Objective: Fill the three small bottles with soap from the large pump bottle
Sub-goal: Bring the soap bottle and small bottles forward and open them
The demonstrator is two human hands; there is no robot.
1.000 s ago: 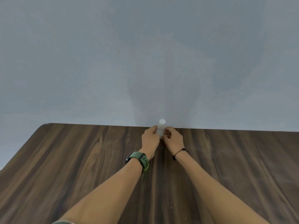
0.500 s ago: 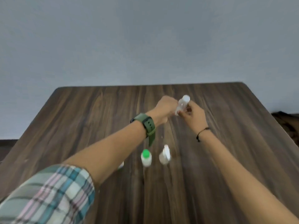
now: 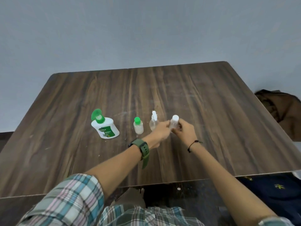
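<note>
A small clear bottle with a white cap (image 3: 174,121) stands upright between my two hands on the wooden table (image 3: 211,111). My left hand (image 3: 160,131) pinches its left side and my right hand (image 3: 184,131) holds its right side. Just left of my left hand stands a clear spray bottle with a white nozzle (image 3: 154,121), partly hidden by my fingers. Further left is a small bottle with a green cap (image 3: 138,126) holding whitish liquid. The large white soap bottle (image 3: 105,126) has its green flip cap open.
The table's near edge runs below my forearms. A brown bag (image 3: 283,108) lies past the table's right edge. A grey wall rises behind the table's far edge.
The view has dropped from the wall to the table. Both hands brought the white-capped bottle from the far edge back toward me and set it down beside the spray bottle.
</note>
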